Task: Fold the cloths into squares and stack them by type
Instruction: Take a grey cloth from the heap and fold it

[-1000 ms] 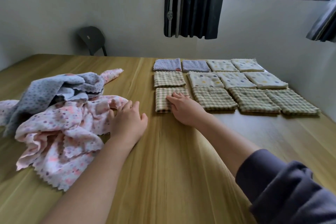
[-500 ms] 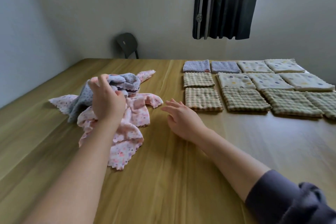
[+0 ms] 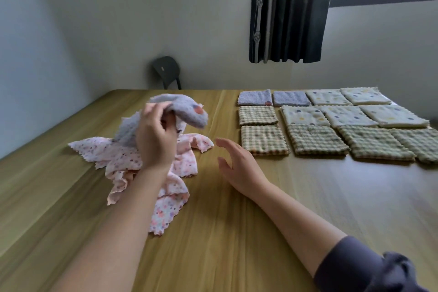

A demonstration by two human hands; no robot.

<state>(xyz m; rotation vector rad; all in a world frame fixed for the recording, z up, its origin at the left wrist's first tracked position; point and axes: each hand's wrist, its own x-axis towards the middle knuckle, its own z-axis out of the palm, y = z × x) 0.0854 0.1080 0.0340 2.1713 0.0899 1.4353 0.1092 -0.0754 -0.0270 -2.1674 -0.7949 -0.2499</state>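
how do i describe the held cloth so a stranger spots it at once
On the wooden table, look left of the folded squares to the crumpled pink floral heap. Above it the left hand grips a fuzzy grey-lilac dotted cloth, the only piece held in the air.

left hand point(image 3: 156, 142) raised, back of hand to camera, fingers and thumb curled in, pinching a bunch of grey cloth point(image 3: 189, 114) | left forearm bare, coming in from bottom left | right hand point(image 3: 237, 163) hovering lower, palm turned left, fingers loosely spread, holding nothing | right forearm bare, dark sleeve point(image 3: 367, 268) bunched up near the elbow
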